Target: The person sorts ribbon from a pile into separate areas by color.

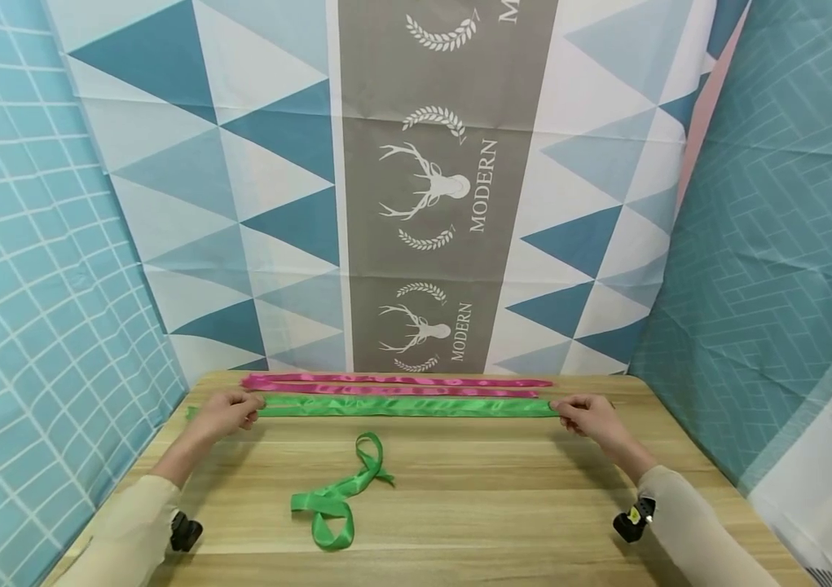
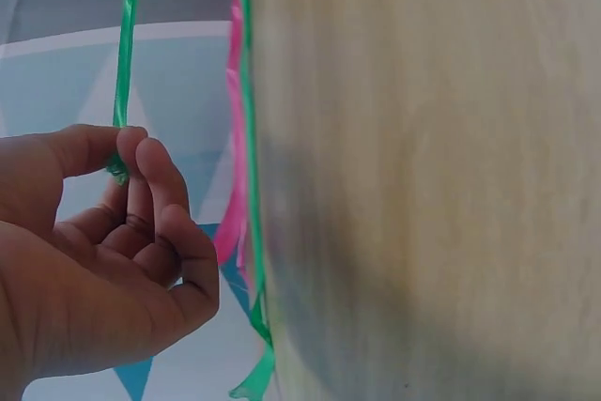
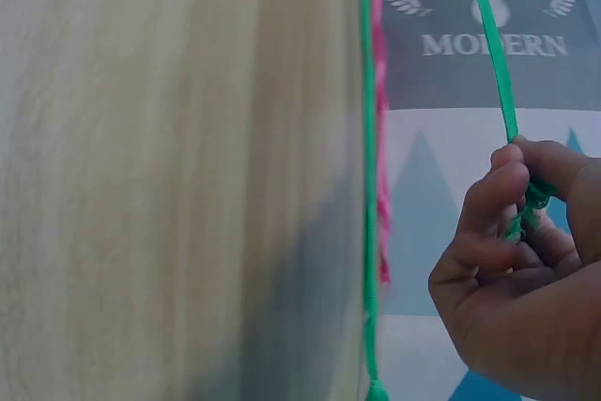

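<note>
My left hand pinches one end of a green satin ribbon between thumb and fingertips. At the other end, my right hand pinches the ribbon, and a crumpled bit of it shows under the fingers in the right wrist view. Between the hands the strip runs straight and taut, raised over the table. Beneath it, a second green ribbon lies stretched along the far part of the tabletop; the two overlap in the head view. Just behind lies a pink ribbon, doubled into two near-parallel strands.
Another green ribbon lies loosely looped on the wooden table, left of middle and nearer to me. A patterned cloth hangs behind the far edge, with blue cloths on both sides.
</note>
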`<action>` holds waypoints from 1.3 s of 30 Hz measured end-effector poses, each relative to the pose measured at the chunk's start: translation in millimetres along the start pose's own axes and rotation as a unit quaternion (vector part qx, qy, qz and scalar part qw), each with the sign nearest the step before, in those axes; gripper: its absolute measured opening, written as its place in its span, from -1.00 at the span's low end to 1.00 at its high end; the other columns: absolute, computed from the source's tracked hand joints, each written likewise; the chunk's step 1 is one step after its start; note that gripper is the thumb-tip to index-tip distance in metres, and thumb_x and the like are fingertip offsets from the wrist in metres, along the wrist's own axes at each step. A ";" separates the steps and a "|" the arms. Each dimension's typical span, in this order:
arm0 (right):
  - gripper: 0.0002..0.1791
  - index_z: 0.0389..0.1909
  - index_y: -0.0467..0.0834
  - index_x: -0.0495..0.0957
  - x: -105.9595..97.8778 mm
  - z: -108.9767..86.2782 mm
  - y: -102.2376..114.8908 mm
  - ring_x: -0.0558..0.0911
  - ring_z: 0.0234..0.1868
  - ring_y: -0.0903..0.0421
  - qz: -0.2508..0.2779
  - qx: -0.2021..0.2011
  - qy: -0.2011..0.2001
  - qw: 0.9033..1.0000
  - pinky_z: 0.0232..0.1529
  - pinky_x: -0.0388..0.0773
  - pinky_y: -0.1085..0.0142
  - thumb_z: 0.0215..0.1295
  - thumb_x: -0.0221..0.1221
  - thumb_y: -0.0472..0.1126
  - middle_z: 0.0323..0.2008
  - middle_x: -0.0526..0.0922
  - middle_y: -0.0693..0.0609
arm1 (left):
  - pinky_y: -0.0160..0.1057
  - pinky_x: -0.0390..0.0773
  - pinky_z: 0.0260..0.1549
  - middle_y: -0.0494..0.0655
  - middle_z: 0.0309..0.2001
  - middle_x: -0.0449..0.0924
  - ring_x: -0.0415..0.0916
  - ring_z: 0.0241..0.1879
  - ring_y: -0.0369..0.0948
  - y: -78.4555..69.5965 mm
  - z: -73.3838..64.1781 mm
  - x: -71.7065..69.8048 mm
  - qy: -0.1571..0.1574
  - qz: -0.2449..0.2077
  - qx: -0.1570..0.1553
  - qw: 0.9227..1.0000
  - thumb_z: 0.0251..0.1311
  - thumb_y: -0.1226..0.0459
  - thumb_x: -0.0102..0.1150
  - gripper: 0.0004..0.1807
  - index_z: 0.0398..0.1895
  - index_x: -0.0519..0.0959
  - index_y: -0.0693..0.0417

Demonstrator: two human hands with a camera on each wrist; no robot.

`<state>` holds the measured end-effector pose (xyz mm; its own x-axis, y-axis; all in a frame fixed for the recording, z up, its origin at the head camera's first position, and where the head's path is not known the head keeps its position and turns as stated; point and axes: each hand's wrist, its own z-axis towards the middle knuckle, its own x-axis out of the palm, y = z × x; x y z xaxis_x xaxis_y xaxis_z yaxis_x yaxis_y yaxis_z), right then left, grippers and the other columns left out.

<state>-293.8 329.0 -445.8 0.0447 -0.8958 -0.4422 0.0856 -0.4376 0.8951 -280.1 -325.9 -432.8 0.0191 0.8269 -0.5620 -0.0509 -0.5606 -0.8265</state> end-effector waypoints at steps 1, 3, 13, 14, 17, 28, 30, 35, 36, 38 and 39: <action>-0.52 -0.13 -0.41 0.64 1.6 1.7 -1.5 0.48 -0.46 0.06 -0.013 0.003 -0.005 1.000 -0.37 0.51 0.16 0.46 0.25 0.03 -0.38 0.61 -0.28 | -0.12 0.43 -0.30 -0.02 -0.42 0.50 0.44 -0.36 -0.12 2.5 3.1 1.0 -0.003 0.011 0.005 1.000 0.54 0.15 0.07 -0.60 -0.43 0.56 0.26; -0.53 -0.18 -0.40 0.64 4.5 5.2 -4.6 0.44 -0.50 0.08 -0.032 0.008 -0.009 0.999 -0.41 0.48 0.17 0.46 0.25 0.02 -0.45 0.59 -0.19 | -0.15 0.39 -0.33 -0.06 -0.48 0.44 0.37 -0.41 -0.14 6.5 9.0 3.3 -0.007 0.031 0.012 0.999 0.52 0.19 0.09 -0.59 -0.52 0.51 0.26; -0.50 -0.56 -0.29 0.50 15.0 10.0 -12.1 0.26 -0.71 0.14 -0.074 0.038 -0.002 0.997 -0.50 0.36 0.22 0.48 0.23 0.00 -0.74 0.33 0.07 | -0.24 0.41 -0.50 -0.01 -0.51 0.48 0.37 -0.50 -0.18 12.1 20.8 13.0 0.011 -0.016 -0.049 0.999 0.48 0.23 0.11 -0.69 -0.39 0.55 0.29; -0.51 -0.55 -0.28 0.52 15.6 10.4 -12.7 0.26 -0.71 0.14 -0.079 0.041 -0.004 0.996 -0.53 0.34 0.23 0.47 0.24 0.00 -0.73 0.35 0.06 | -0.24 0.42 -0.50 -0.01 -0.51 0.49 0.38 -0.50 -0.18 12.1 21.3 13.5 0.014 -0.012 -0.044 0.999 0.47 0.24 0.10 -0.70 -0.39 0.56 0.30; -0.55 -0.53 -0.27 0.59 17.2 11.7 -15.6 0.25 -0.71 0.15 -0.086 0.045 -0.009 0.995 -0.60 0.30 0.26 0.45 0.26 0.00 -0.69 0.44 0.02 | -0.25 0.44 -0.49 -0.02 -0.51 0.50 0.39 -0.51 -0.19 11.5 23.1 14.1 0.012 -0.002 -0.041 0.999 0.45 0.27 0.12 -0.72 -0.40 0.58 0.30; -0.61 -0.53 -0.24 0.57 21.3 11.4 -17.7 0.29 -0.68 0.14 -0.110 0.018 -0.016 0.994 -0.63 0.25 0.29 0.45 0.27 -0.07 -0.62 0.53 -0.07 | -0.24 0.42 -0.51 -0.09 -0.58 0.44 0.35 -0.57 -0.21 14.1 29.3 14.8 0.027 0.007 -0.049 0.998 0.38 0.32 0.16 -0.74 -0.52 0.54 0.21; -0.61 -0.54 -0.24 0.57 21.9 10.9 -17.6 0.29 -0.68 0.14 -0.115 0.013 -0.017 0.993 -0.62 0.26 0.27 0.44 0.27 -0.08 -0.64 0.52 -0.07 | -0.25 0.40 -0.53 -0.12 -0.62 0.42 0.34 -0.60 -0.23 15.7 31.4 14.2 0.024 0.016 -0.051 0.998 0.34 0.32 0.17 -0.71 -0.58 0.50 0.15; -0.58 -0.58 -0.25 0.57 22.7 11.0 -20.1 0.27 -0.69 0.15 -0.133 0.009 -0.015 0.991 -0.60 0.29 0.26 0.43 0.29 -0.08 -0.67 0.51 -0.05 | -0.26 0.33 -0.59 -0.20 -0.73 0.29 0.25 -0.69 -0.26 18.4 34.0 12.8 0.022 0.048 -0.044 0.998 0.25 0.34 0.17 -0.62 -0.73 0.36 0.00; -0.58 -0.59 -0.24 0.57 23.0 11.1 -20.7 0.27 -0.69 0.15 -0.136 0.010 -0.015 0.990 -0.59 0.29 0.26 0.42 0.30 -0.08 -0.67 0.52 -0.04 | -0.27 0.32 -0.60 -0.21 -0.75 0.28 0.24 -0.71 -0.27 18.8 34.2 12.9 0.022 0.056 -0.044 0.997 0.23 0.33 0.17 -0.61 -0.75 0.36 -0.02; -0.58 -0.60 -0.23 0.57 23.7 11.2 -21.7 0.28 -0.68 0.14 -0.142 0.012 -0.012 0.990 -0.58 0.30 0.26 0.42 0.30 -0.08 -0.67 0.52 -0.04 | -0.28 0.29 -0.62 -0.21 -0.76 0.26 0.22 -0.72 -0.27 18.9 33.5 13.4 0.022 0.071 -0.039 0.996 0.22 0.33 0.16 -0.60 -0.77 0.33 -0.05; -0.59 -0.60 -0.24 0.58 24.1 11.1 -21.4 0.30 -0.66 0.13 -0.145 0.010 -0.011 0.989 -0.56 0.31 0.25 0.42 0.30 -0.08 -0.66 0.53 -0.04 | -0.28 0.27 -0.63 -0.22 -0.77 0.25 0.21 -0.73 -0.28 18.7 32.8 13.4 0.021 0.078 -0.037 0.996 0.21 0.32 0.16 -0.60 -0.77 0.33 -0.06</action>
<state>-305.6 315.9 -475.0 -0.0015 -0.7336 -0.6796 0.0715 -0.6779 0.7316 -313.5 -323.9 -454.8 0.0582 0.7282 -0.6829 0.0168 -0.6847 -0.7286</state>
